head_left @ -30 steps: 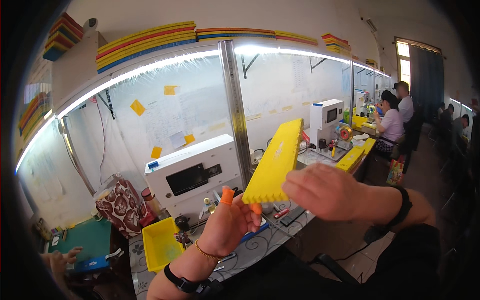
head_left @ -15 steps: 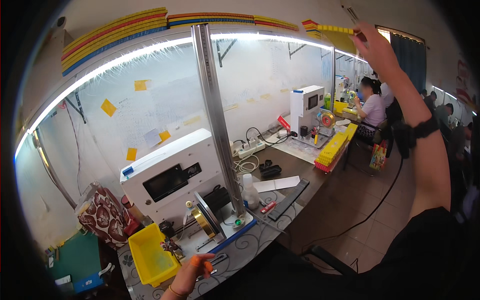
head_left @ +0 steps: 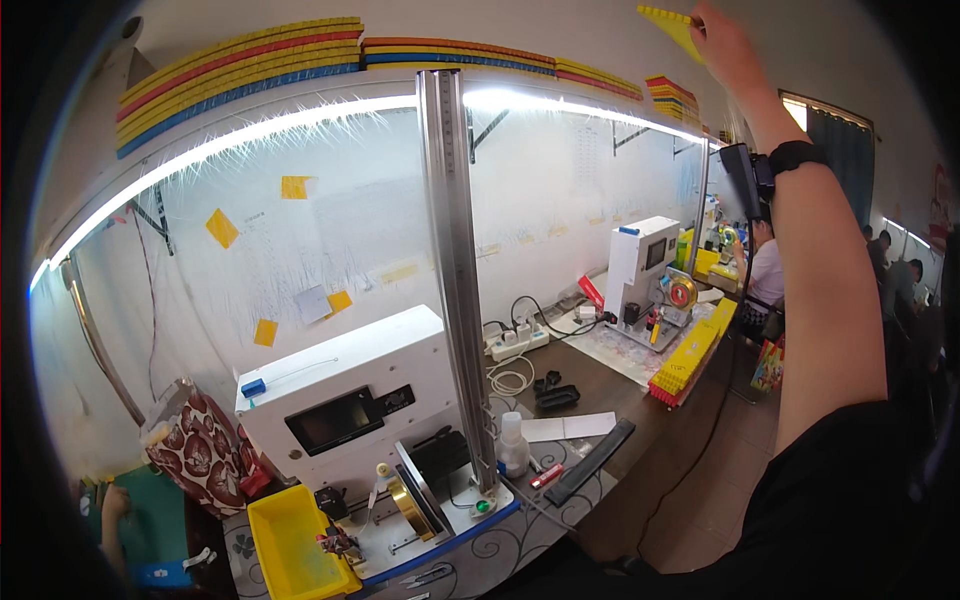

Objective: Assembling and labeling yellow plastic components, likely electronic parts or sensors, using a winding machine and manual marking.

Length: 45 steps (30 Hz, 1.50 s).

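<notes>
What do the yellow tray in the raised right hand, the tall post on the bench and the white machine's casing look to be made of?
Yellow tray: probably moulded plastic, matte, with a ribbed surface and uniform colour. The right hand grips its edge overhead.
Tall post: likely extruded aluminium, judging by its brushed silver sheen and long grooves.
White machine: casing looks like painted sheet metal, smooth with crisp folded edges, though plastic cannot be ruled out.

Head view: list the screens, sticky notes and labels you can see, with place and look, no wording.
Dark screen: front of the near white machine, rectangular, unlit.
Small screen: front of the far white machine, dark.
Yellow notes: square, stuck across the white wall panel.
Blue label: near machine's top corner.
Right hand: raised, holding a yellow tray.
</notes>
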### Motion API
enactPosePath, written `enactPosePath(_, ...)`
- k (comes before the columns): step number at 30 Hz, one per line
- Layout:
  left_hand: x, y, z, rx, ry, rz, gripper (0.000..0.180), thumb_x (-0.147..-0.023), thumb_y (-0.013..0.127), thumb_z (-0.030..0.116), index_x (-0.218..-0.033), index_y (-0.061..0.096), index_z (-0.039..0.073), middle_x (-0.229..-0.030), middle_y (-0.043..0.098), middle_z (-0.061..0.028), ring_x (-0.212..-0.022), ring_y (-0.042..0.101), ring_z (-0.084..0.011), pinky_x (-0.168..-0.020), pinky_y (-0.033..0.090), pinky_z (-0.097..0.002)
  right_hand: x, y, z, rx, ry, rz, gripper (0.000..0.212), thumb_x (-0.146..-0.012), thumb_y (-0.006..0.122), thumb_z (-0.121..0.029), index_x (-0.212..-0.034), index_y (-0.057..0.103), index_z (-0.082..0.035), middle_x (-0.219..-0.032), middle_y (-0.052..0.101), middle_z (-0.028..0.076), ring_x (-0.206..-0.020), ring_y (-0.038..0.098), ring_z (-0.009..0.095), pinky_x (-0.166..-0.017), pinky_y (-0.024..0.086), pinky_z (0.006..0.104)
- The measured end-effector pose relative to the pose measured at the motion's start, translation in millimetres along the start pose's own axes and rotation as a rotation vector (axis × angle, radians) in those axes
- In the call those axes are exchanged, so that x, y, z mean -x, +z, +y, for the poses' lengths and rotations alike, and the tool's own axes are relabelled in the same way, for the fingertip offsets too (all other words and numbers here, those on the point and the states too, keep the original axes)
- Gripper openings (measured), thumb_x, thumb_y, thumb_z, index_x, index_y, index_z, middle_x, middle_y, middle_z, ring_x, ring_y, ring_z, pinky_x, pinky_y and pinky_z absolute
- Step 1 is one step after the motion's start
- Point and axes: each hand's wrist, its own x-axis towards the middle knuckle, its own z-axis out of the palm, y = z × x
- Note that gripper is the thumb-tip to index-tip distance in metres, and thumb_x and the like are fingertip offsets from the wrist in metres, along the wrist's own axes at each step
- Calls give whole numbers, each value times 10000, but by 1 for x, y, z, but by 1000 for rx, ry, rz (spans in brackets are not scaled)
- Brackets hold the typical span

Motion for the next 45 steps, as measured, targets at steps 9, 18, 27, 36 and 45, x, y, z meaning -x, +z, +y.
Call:
enactPosePath(9, -1, 28, 4, -62, -35, 245, 216, -959, 535, 237, -990, 662, 64, -830, 644, -118, -745, 612, -277, -667, 481, -365, -11, 131, -18, -89, -59, -40, 147, -924, 460, -171, -1011, 533, -77, -1023, 610, 172, -923, 608, 398, -795, 503, 478)
enactPosePath(18, -2, 38, 4, -149, 90, 410, 191, -830, 590, 12, -1000, 648, 76, -708, 606, -15, -641, 572, -162, -594, 460, -310, -4, 205, -49, -72, -74, -90, 169, -923, 448, -114, -1072, 527, -96, -1030, 600, 155, -932, 627, 387, -783, 525, 472)
enactPosePath(27, 8, 75, -163, 419, -763, 19, 321, -939, 500, 286, -668, 555, 123, -541, 470, 5, -463, 427, -130, -449, 329, -271, -7, 247, -48, 15, -118, -111, 200, -923, 452, -83, -1104, 536, -79, -1019, 620, 153, -960, 633, 364, -803, 537, 444)
enactPosePath(36, 14, 80, -174, 269, -779, 34, 446, -966, 410, 373, -584, 478, 152, -503, 403, 17, -439, 366, -137, -441, 284, -270, 0, 254, -59, 2, -177, -118, 203, -914, 491, -66, -1109, 545, -81, -1040, 624, 147, -985, 629, 346, -822, 534, 425)
enactPosePath(45, 11, 77, -170, 253, -827, 24, 479, -975, 380, 391, -559, 456, 165, -495, 390, 27, -425, 332, -121, -429, 254, -262, -5, 254, -59, 2, -196, -131, 223, -907, 499, -54, -1123, 545, -87, -1074, 634, 146, -1013, 628, 334, -847, 530, 415)
